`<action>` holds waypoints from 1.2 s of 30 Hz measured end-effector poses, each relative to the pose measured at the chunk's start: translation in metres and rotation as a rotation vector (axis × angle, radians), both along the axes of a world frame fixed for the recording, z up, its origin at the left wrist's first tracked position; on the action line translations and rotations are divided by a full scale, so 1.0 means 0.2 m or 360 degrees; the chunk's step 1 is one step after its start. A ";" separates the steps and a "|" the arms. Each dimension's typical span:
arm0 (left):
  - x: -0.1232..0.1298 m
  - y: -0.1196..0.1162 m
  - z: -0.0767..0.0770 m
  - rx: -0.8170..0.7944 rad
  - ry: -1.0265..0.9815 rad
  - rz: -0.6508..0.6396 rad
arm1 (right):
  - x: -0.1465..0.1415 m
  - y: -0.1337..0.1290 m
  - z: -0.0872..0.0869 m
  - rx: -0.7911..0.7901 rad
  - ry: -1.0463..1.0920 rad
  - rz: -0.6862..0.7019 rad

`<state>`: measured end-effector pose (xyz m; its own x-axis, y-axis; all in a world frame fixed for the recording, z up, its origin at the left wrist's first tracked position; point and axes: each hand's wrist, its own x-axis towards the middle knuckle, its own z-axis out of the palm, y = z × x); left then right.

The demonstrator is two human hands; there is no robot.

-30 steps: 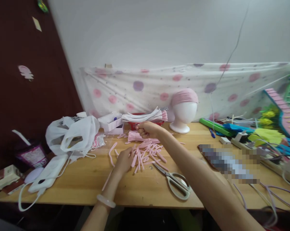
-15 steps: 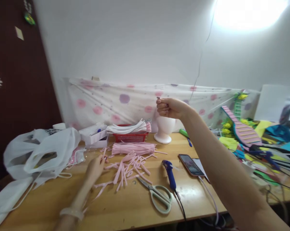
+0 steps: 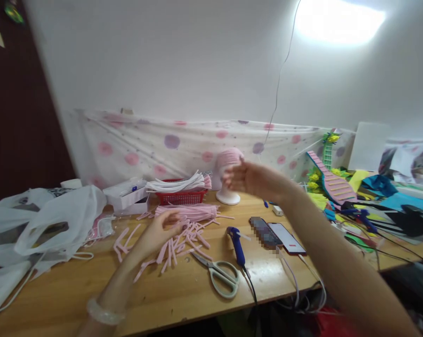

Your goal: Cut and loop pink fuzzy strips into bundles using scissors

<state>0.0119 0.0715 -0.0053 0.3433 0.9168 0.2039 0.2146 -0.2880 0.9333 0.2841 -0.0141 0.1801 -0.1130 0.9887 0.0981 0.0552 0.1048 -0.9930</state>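
My left hand (image 3: 165, 230) hovers at the near-left side of a loose pile of pink fuzzy strips (image 3: 178, 248), thumb and fingers apart. Behind it lies a bundle of pink strips (image 3: 197, 212). A few more pink strips (image 3: 122, 243) rest to its left. My right hand (image 3: 255, 180), somewhat blurred, is raised with fingers stretched out and nothing visible in them. It partly covers a white head-shaped stand (image 3: 228, 197) whose top is wrapped in pink strips (image 3: 230, 157). I cannot tell whether the fingers touch the stand.
Scissors (image 3: 218, 275) and a blue glue gun (image 3: 236, 245) lie near the front edge. Two phones (image 3: 286, 238) with cables are to the right. A red basket (image 3: 181, 198) holds white strips; white boxes (image 3: 125, 199) and plastic bags (image 3: 56, 224) stand left. Colourful crafts (image 3: 332, 180) crowd the right.
My right hand has gone from a pinch to stretched fingers and come lower. My left hand has left the strips at the left, moved right over the pile and opened. The view has turned right.
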 end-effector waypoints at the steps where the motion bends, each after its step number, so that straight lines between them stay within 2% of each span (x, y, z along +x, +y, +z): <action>1: 0.06 -0.06 0.05 -0.0013 -0.0078 -0.0111 | -0.05 0.01 -0.11 -0.0085 0.0073 0.0069; 4: 0.21 -0.21 0.15 -0.0060 -0.0220 -0.0360 | -0.14 0.00 -0.38 -0.0310 0.0253 0.0291; 6: 0.28 -0.28 0.18 -0.0100 -0.0255 -0.0437 | -0.15 -0.02 -0.49 -0.0436 0.0395 0.0513; 8: 0.32 -0.31 0.18 -0.0126 -0.0257 -0.0405 | -0.13 -0.03 -0.55 -0.0542 0.0547 0.0760; 10: 0.32 -0.32 0.16 -0.0138 -0.0255 -0.0320 | -0.11 -0.03 -0.58 -0.0600 0.0643 0.0891; 17: 0.23 -0.26 0.11 -0.0243 -0.0357 -0.0233 | -0.02 -0.06 -0.65 -0.0621 0.0820 0.0750; 23: 0.17 -0.29 0.09 -0.0211 -0.0488 -0.0108 | -0.03 -0.10 -0.69 -0.0663 0.0918 0.0698; 27: 0.18 -0.34 0.09 0.0018 -0.0477 -0.0044 | -0.03 -0.10 -0.72 -0.0663 0.0869 0.0812; 30: 0.21 -0.39 0.07 0.0130 -0.0325 -0.0126 | -0.05 -0.12 -0.75 -0.0598 0.0763 0.0875; 34: 0.27 -0.49 0.03 0.0357 0.0070 -0.0270 | -0.15 -0.17 -0.85 -0.0396 0.0450 0.0630; 36: 0.28 -0.53 0.01 0.0557 0.0100 -0.0371 | -0.20 -0.20 -0.90 -0.0389 0.0327 0.0534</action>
<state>0.0685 -0.0344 -0.0030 0.5549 0.6926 0.4610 0.1597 -0.6325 0.7580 0.2444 -0.0545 -0.0005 -0.4335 0.8977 -0.0794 -0.1423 -0.1552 -0.9776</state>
